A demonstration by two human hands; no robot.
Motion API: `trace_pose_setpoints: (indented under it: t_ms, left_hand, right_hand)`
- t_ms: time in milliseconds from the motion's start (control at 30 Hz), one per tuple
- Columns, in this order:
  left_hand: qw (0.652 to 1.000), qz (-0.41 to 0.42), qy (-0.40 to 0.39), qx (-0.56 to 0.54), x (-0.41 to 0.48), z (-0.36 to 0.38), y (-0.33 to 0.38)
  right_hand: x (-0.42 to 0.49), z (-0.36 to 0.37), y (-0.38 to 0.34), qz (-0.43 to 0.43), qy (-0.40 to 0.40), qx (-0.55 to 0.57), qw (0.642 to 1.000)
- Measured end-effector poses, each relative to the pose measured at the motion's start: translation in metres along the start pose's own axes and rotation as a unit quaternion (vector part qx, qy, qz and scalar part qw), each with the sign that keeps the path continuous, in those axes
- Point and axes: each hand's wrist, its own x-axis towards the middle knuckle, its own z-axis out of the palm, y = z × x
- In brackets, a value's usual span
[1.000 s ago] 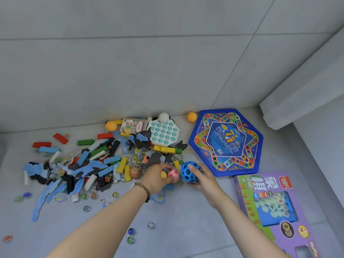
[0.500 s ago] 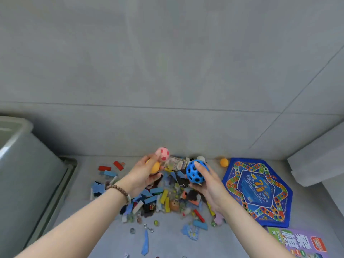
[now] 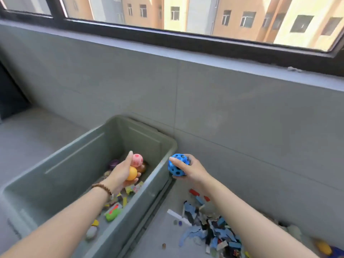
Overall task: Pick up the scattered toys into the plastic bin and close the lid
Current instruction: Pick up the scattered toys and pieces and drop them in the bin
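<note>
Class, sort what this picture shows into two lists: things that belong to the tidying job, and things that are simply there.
Belong to the job: left hand holding pink ball and orange ball; right hand holding blue ball; plastic bin; scattered toys on the floor.
Simply there: window; grey wall; bead bracelet.
</note>
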Motion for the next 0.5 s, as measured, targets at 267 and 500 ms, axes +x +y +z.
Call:
trace_pose_setpoints:
  t_ms: [267, 500]
  left_hand:
    - [0.980, -0.078, 0.122, -0.136, 0.033, -0.138, -0.052]
    - [0.990, -0.057, 0.125, -0.008, 0.059, -0.153, -0.069]
  right_hand:
    - [0.084, 0.130, 0.021, 0.169, -0.048, 0.092, 0.980]
    - [0.106, 0.123, 0.039, 0.117, 0.002, 0.040, 0.992]
